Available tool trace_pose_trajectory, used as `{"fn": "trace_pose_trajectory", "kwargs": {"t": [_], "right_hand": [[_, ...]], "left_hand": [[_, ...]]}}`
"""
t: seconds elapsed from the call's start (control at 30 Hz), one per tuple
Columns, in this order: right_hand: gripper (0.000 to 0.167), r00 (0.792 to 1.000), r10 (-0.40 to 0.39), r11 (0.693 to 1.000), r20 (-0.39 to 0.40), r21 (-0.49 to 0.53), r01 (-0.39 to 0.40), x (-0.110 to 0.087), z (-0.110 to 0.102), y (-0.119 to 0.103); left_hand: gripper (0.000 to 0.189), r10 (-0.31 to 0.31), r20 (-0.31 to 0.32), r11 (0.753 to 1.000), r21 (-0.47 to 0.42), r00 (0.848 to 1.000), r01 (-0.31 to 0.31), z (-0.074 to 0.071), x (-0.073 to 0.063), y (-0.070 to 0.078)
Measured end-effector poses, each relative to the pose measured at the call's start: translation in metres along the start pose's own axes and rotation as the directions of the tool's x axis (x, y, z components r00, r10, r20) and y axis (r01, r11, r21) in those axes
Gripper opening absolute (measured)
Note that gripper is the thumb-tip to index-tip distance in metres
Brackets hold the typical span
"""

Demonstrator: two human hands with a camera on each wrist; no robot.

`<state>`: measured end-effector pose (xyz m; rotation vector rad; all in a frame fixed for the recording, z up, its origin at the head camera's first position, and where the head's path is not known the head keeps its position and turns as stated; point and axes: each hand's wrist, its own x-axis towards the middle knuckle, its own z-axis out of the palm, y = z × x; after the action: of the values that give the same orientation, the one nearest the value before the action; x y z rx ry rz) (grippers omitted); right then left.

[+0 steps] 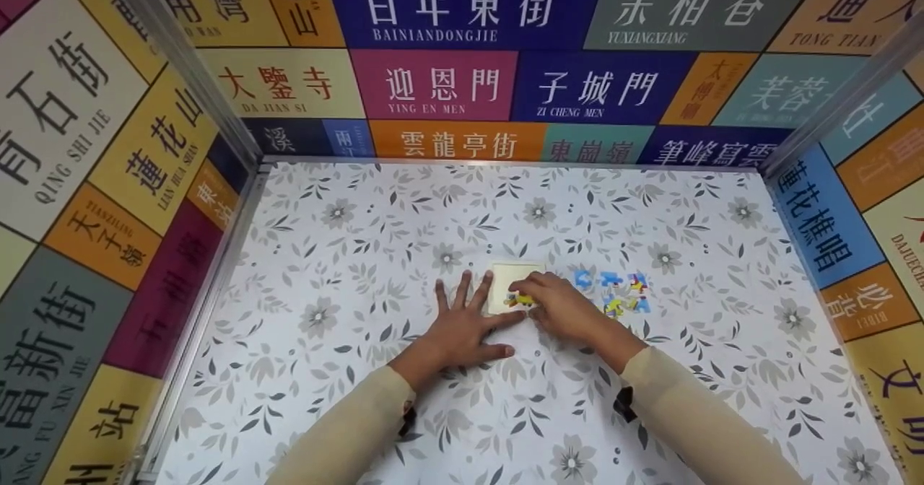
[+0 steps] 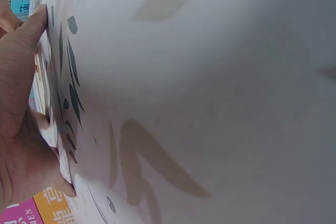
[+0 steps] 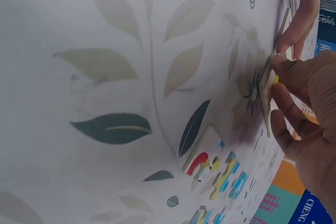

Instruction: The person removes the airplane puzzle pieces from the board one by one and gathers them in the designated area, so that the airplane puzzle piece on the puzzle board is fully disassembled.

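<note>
A small cream puzzle board (image 1: pixel 507 276) lies on the patterned tabletop between the hands. My left hand (image 1: pixel 458 333) rests with fingers spread along its left and lower edges, one finger reaching across the near edge. Over the board's right side, my right hand (image 1: pixel 567 308) curls its fingers about a yellow and red puzzle piece (image 1: pixel 518 299) at the lower right corner. From the right wrist, thumb and fingers meet at the board's edge (image 3: pixel 268 90), with a bit of yellow between them; most of the piece is hidden there.
Several loose jigsaw pieces (image 1: pixel 613 304), blue, yellow and red, lie right of the right hand. The white tabletop (image 1: pixel 390 239) has grey leaves and flowers. Panels with street-name signs (image 1: pixel 433 84) stand along the back and both sides.
</note>
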<state>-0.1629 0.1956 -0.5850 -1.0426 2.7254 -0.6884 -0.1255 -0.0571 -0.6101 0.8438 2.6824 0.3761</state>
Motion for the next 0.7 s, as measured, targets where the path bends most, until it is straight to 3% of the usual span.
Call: {"fn": "trace_pose_trajectory", "kwargs": {"t": [0.37,0.7], "right_hand": [[0.057,0.999,-0.036,0.999,0.023,0.007,0.036,0.007,0.0003,-0.0038],[0.055,0.998,0.003,0.999,0.06,-0.052,0.0,0.0098,0.0002,-0.006]], "left_hand": [[0.072,0.0,0.004,1.0,0.007,1.0,0.0,-0.0043,-0.0024,0.0018],[0.072,-0.011,0.011,1.0,0.0,1.0,0.011,-0.005,-0.0021,0.0029]]}}
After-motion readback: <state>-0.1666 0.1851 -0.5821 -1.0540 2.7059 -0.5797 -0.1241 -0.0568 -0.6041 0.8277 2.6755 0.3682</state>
